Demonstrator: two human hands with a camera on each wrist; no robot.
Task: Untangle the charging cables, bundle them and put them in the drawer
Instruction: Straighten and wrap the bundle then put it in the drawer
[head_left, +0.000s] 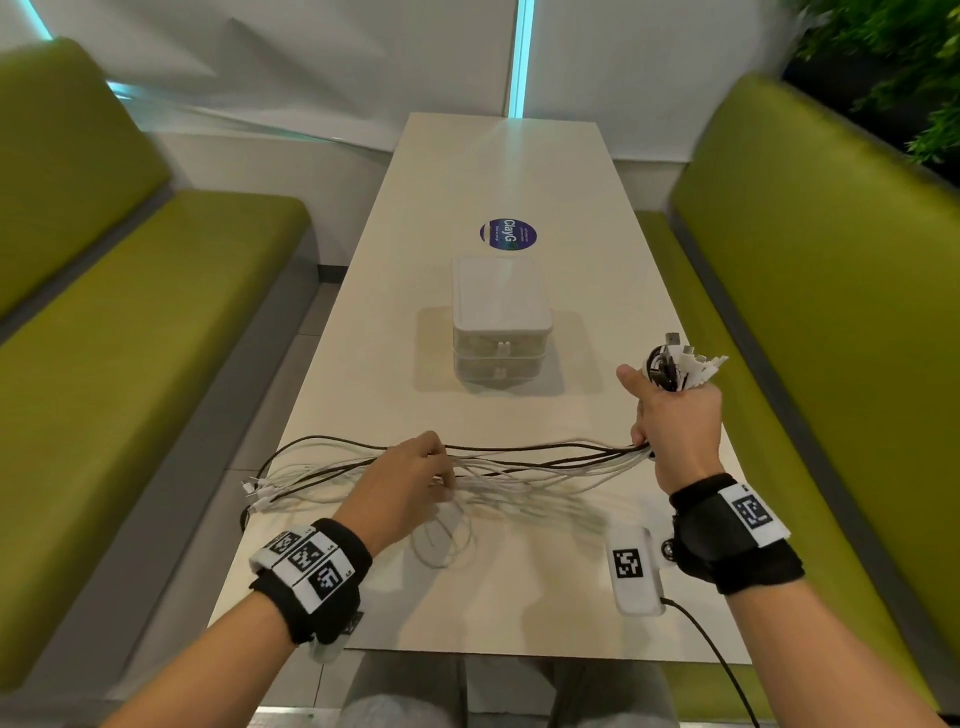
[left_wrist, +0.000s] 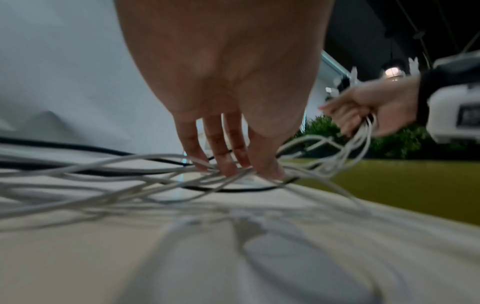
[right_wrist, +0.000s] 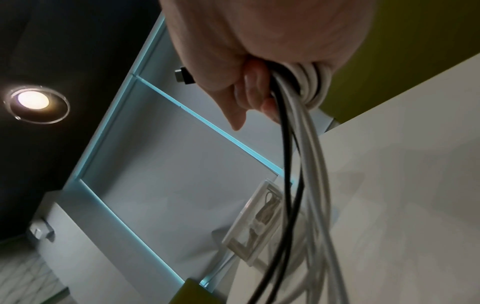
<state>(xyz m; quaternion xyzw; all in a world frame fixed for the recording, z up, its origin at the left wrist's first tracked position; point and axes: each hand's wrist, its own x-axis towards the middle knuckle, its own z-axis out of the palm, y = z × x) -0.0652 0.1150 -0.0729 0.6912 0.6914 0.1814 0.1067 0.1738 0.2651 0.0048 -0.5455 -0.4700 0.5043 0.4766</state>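
Note:
Several white and black charging cables (head_left: 545, 462) lie stretched across the near part of the table (head_left: 467, 182). My right hand (head_left: 675, 415) is raised at the table's right edge and grips one end of the bunch, with the plugs (head_left: 685, 361) sticking up above the fist. In the right wrist view the cables (right_wrist: 306, 164) hang down from the curled fingers (right_wrist: 254, 92). My left hand (head_left: 410, 478) is over the middle of the strands, its straight fingers (left_wrist: 228, 164) poking down among the cables (left_wrist: 103, 170). The white two-drawer box (head_left: 498, 312) stands shut mid-table, beyond both hands.
A white device with a black-and-white marker (head_left: 635, 569) lies near my right wrist, trailing a black lead off the front edge. A round blue sticker (head_left: 508, 235) sits behind the box. Green benches (head_left: 130, 312) (head_left: 831, 312) flank the table. A white cable shows inside one drawer (right_wrist: 257, 222).

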